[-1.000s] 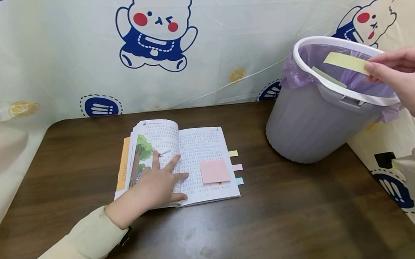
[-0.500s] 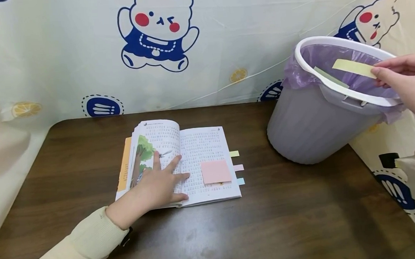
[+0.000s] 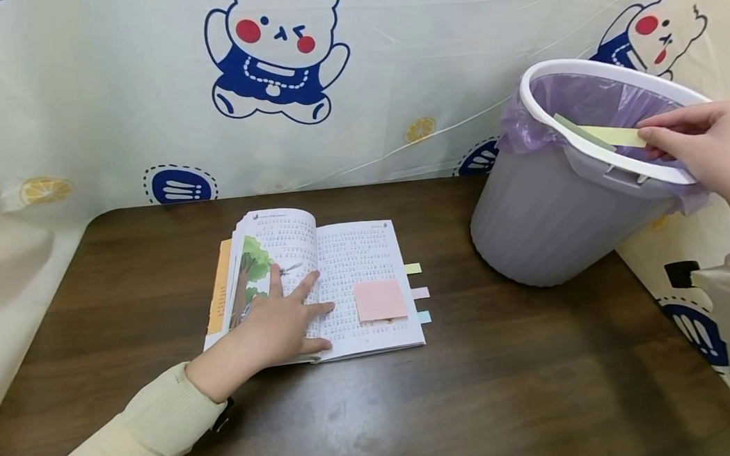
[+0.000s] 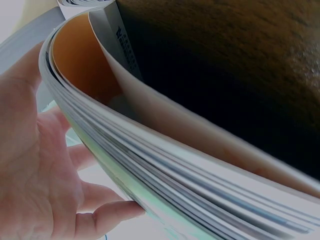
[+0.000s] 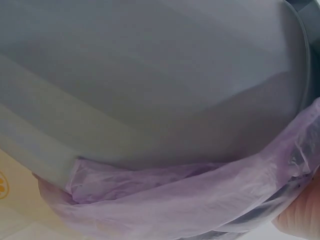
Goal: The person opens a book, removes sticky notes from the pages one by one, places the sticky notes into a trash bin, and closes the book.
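Observation:
My left hand rests with spread fingers on the left page and fold of an open book. In the left wrist view, that hand lies against the curved stack of pages. Stuck on the right page is a pink sticky note. Thumb and fingers of my right hand pinch a yellow paper strip at the mouth of a grey bin. A green strip lies just inside the bin's white rim. In the right wrist view, the strip is hidden.
Yellow, pink and blue index tabs stick out from the book's right edge. A purple liner folds over the bin's rim. Behind the brown table hangs a curtain printed with bears.
My right hand shifts slightly right, then back left, and the yellow strip sinks lower into the bin's mouth, close to the green strip. My left hand stays on the book.

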{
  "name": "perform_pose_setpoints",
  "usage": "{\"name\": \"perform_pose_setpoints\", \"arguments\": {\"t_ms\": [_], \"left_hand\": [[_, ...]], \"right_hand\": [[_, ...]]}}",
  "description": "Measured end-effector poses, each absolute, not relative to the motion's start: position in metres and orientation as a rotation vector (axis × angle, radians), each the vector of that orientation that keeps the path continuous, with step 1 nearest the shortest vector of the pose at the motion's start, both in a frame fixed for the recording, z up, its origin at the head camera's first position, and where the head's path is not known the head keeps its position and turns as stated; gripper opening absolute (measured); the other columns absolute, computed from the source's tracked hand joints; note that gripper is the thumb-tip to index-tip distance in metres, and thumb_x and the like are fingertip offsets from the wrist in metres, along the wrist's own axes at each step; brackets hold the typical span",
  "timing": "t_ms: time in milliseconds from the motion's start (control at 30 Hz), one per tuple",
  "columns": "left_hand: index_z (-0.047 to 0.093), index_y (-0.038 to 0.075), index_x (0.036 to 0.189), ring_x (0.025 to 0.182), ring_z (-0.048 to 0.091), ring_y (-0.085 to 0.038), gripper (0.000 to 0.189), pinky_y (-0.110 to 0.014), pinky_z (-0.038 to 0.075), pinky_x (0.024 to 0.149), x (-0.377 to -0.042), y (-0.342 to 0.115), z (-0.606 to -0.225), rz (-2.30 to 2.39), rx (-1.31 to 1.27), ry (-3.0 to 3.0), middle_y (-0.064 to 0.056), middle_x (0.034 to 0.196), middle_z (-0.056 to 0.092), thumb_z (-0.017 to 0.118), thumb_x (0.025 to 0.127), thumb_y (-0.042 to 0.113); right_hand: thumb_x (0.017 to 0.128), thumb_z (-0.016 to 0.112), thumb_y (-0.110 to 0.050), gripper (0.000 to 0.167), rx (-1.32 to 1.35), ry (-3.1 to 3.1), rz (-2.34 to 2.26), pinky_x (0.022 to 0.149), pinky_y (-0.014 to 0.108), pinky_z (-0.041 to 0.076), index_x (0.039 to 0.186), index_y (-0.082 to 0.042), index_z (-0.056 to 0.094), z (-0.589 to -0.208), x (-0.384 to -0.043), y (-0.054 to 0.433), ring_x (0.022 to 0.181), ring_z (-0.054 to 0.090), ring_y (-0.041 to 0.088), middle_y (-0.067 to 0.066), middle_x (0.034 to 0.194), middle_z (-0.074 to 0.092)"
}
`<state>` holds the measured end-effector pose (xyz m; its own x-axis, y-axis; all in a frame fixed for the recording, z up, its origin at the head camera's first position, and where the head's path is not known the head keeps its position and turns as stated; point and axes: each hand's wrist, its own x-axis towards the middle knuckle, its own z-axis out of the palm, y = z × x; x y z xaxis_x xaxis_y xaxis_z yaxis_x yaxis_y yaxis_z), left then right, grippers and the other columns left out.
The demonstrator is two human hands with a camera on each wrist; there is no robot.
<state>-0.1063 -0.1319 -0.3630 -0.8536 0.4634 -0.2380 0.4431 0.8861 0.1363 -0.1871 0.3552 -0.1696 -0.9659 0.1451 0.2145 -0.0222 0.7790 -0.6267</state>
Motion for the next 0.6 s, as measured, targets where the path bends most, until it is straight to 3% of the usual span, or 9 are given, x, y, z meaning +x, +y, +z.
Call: {"name": "perform_pose_setpoints", "arguments": {"t_ms": [600], "left_hand": [[0.066,0.026,0.14,0.134,0.011,-0.076,0.06,-0.077,0.048,0.08,-0.1085,-0.1322,-0.3646,0.124,0.676,2.768,-0.019,0.164,0.032,0.074,0.089,0.057]], "right_hand": [[0.099,0.067,-0.012,0.048,-0.063,-2.674,1.079,0.054,0.006,0.043,0.07,-0.05,0.066,-0.1659,-0.1866,0.3525,0.053,0.057,-0.008,-0.027,0.059,0.061]]}}
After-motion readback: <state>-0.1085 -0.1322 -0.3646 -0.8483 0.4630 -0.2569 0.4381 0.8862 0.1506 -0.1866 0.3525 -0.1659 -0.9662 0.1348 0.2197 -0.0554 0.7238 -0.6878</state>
